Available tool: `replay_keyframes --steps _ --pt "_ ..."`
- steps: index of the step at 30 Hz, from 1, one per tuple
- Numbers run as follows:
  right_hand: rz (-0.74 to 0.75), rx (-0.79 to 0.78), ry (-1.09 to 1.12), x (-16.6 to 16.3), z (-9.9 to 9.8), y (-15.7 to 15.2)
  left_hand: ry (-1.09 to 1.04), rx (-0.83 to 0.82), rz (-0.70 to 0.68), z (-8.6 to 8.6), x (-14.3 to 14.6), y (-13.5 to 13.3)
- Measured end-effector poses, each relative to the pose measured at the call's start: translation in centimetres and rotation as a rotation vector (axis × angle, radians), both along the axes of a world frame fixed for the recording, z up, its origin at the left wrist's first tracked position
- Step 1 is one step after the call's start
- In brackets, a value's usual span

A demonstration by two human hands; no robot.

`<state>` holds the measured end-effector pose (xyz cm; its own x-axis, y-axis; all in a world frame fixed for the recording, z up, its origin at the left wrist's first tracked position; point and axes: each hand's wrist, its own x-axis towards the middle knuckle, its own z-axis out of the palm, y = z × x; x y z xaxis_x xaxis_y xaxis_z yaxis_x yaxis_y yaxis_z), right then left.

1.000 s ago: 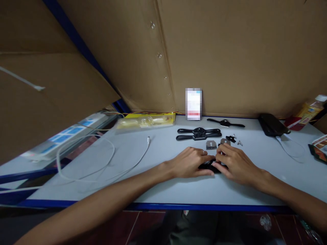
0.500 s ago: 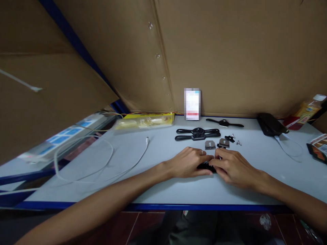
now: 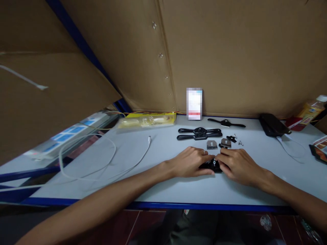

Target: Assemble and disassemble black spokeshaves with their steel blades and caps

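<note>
Between my hands a black spokeshave (image 3: 211, 165) lies low over the table, its two handles mostly covered by my fingers. A silver thumbscrew (image 3: 214, 162) shows at its middle. My left hand (image 3: 187, 162), with a ring on one finger, is closed around the tool's left side. On the right side, my right hand (image 3: 238, 166) grips it with bent fingers and thumb. Just beyond my fingers lie a flat steel blade (image 3: 212, 145) and a second blade (image 3: 226, 143). Small black cap pieces (image 3: 231, 139) and loose thumbscrews (image 3: 240, 143) are beside them.
Two more spokeshaves (image 3: 199, 134) lie behind, with another spokeshave (image 3: 226, 123) near the wall. A phone (image 3: 194, 104) stands upright. A plastic-wrapped package (image 3: 146, 121), white cable (image 3: 113, 149) and power strip (image 3: 68, 136) are left; a black case (image 3: 274, 125) and bottle (image 3: 311, 109) right.
My right fingers have drawn back to the right from the spokeshave's middle, uncovering the thumbscrew. My left hand keeps its hold. The whole view has shifted slightly.
</note>
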<state>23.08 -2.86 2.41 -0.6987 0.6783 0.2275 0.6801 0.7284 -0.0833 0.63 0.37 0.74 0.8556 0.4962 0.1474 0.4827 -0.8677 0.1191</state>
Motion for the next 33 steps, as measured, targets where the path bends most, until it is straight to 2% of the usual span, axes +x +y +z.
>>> replay_keyframes --steps 7,10,16,23,29,33 --pt "0.136 -0.057 0.003 0.08 0.01 -0.28 -0.007 0.004 -0.016 -0.10 -0.04 -0.01" --pt "0.117 -0.050 -0.028 0.18 0.37 -0.33 -0.018 0.014 -0.020 -0.18 -0.07 0.01" --pt "0.045 0.077 -0.078 0.27 0.46 -0.03 -0.004 0.013 -0.016 -0.25 -0.05 0.03" --pt "0.148 -0.003 -0.086 0.19 0.35 -0.38 -0.004 0.000 -0.016 -0.16 -0.05 0.11" --pt "0.049 0.076 -0.131 0.21 0.63 -0.09 0.007 0.007 -0.009 -0.14 -0.07 0.05" --pt "0.095 0.045 -0.112 0.22 0.51 -0.22 0.006 -0.002 -0.008 -0.33 -0.13 0.11"
